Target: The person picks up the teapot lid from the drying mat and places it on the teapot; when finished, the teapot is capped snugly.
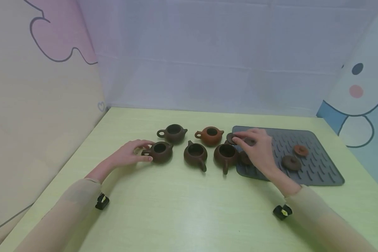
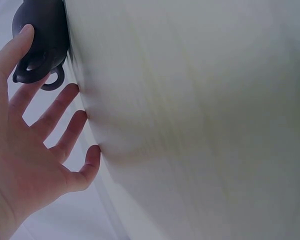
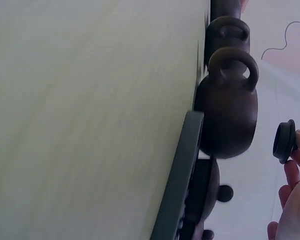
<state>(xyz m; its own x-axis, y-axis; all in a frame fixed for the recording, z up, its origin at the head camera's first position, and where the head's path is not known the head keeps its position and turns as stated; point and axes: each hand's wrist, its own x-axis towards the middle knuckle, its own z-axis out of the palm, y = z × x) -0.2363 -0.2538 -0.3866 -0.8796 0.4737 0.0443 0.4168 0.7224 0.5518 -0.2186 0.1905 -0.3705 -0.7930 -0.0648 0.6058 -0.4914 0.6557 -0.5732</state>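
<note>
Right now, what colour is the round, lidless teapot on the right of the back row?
Reddish brown: the round, lidless teapot shows best in the head view.

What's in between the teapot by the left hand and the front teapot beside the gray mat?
One brown teapot, with bare table on each side of it. The head view shows this.

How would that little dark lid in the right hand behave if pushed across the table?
The dark lid is probably stiff: it shows no sag in the right hand. Its matte, clay-like look suggests it might chip if knocked. Being round, it could roll if tipped on edge.
</note>
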